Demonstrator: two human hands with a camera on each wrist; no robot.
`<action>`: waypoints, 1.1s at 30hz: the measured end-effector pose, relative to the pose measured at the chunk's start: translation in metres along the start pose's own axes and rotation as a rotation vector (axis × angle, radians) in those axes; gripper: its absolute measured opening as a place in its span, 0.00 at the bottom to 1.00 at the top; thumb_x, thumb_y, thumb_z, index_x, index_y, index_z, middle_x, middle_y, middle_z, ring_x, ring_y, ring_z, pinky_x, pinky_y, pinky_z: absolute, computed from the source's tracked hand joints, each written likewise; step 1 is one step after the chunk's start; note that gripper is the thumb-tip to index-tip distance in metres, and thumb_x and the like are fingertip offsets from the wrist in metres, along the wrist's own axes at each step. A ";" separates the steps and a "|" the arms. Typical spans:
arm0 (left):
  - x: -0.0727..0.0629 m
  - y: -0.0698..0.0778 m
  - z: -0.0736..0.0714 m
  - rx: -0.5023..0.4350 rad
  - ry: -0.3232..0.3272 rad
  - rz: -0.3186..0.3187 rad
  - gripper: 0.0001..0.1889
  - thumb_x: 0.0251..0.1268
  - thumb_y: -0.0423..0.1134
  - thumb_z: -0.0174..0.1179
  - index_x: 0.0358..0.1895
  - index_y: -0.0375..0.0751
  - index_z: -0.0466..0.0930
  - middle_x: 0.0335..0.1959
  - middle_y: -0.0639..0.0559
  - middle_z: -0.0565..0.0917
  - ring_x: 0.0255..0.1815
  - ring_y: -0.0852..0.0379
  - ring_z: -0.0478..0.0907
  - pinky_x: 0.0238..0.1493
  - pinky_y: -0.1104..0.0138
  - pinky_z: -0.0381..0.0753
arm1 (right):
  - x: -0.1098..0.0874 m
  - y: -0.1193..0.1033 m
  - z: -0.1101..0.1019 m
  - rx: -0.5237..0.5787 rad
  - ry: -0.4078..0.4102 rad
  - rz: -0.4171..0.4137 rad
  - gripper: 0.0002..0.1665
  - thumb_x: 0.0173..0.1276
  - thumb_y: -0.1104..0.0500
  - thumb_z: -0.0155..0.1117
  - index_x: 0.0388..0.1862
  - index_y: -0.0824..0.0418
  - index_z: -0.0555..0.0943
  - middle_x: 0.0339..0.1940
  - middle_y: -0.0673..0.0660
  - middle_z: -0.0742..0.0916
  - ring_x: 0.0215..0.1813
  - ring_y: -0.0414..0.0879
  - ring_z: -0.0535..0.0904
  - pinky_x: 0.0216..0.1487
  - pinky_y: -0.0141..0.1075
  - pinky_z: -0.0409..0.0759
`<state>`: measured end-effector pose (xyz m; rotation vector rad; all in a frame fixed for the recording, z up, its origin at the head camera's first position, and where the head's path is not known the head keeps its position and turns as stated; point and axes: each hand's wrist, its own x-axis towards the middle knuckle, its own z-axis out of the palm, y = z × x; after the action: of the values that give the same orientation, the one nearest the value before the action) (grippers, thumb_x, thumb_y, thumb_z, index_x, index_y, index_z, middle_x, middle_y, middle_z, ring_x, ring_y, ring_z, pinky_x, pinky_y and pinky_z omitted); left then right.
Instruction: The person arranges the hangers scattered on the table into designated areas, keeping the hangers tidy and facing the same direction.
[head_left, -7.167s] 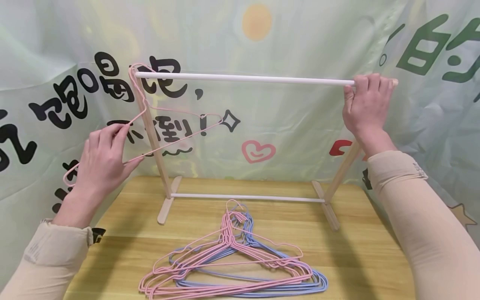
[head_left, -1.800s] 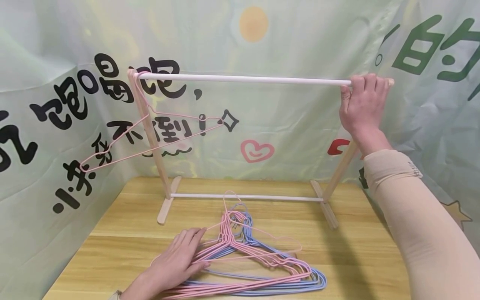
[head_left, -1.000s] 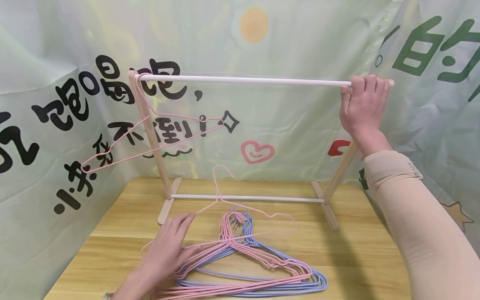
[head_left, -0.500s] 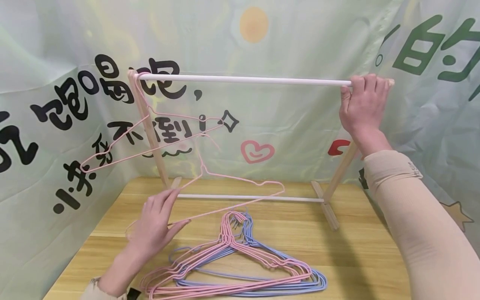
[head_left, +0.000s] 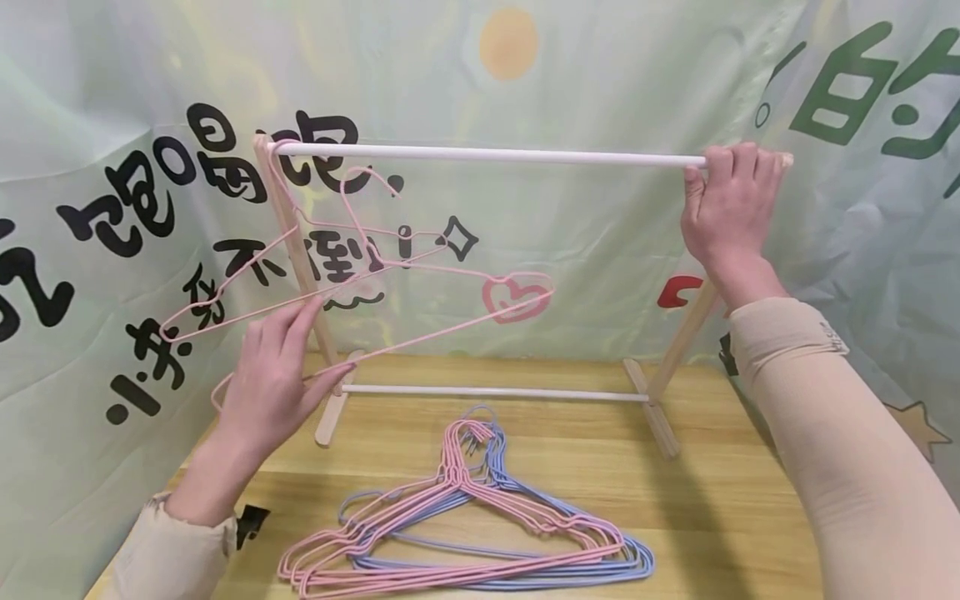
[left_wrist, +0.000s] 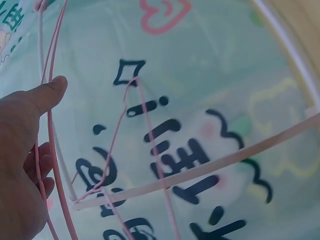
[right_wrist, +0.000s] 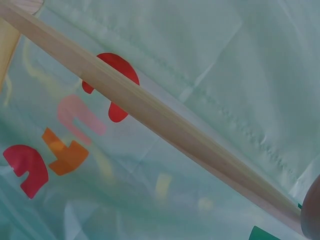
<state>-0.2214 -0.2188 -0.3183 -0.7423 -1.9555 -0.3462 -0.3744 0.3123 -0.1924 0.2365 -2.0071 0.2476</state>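
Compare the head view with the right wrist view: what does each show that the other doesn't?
Only the head view: the left hand holding a pink hanger, a second pink hanger hooked at the left end of the white top bar, and the pile of pink and blue hangers.

Only the right wrist view: an orange print in full, below the slanting upright.

Both: that wooden upright, the printed backdrop and the right hand, though the wrist view catches just a sliver at its edge.

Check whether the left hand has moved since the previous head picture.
Yes: the left hand has moved up and slightly left, relative to the white lower bar.
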 end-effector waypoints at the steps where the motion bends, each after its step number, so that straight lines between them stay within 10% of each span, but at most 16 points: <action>1: 0.004 -0.002 -0.002 0.004 0.003 0.003 0.44 0.76 0.65 0.51 0.72 0.24 0.68 0.56 0.24 0.76 0.50 0.27 0.71 0.51 0.41 0.69 | 0.000 0.000 0.000 0.002 0.002 -0.001 0.32 0.85 0.38 0.35 0.54 0.66 0.68 0.50 0.69 0.70 0.56 0.68 0.62 0.75 0.61 0.48; 21: 0.054 -0.042 -0.017 0.121 -0.013 -0.039 0.48 0.46 0.37 0.81 0.72 0.24 0.67 0.59 0.25 0.74 0.49 0.27 0.67 0.48 0.40 0.66 | 0.003 -0.001 -0.001 -0.011 -0.018 0.004 0.34 0.84 0.36 0.33 0.55 0.66 0.68 0.51 0.70 0.70 0.57 0.69 0.62 0.77 0.61 0.45; 33: 0.054 -0.059 -0.020 0.176 -0.146 -0.184 0.47 0.53 0.37 0.79 0.75 0.25 0.64 0.64 0.27 0.71 0.50 0.31 0.64 0.45 0.45 0.64 | 0.000 0.001 0.000 0.004 0.005 -0.008 0.33 0.84 0.37 0.34 0.55 0.66 0.68 0.50 0.70 0.71 0.56 0.69 0.63 0.76 0.61 0.46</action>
<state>-0.2628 -0.2554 -0.2574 -0.4866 -2.1676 -0.2308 -0.3751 0.3127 -0.1924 0.2457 -2.0006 0.2470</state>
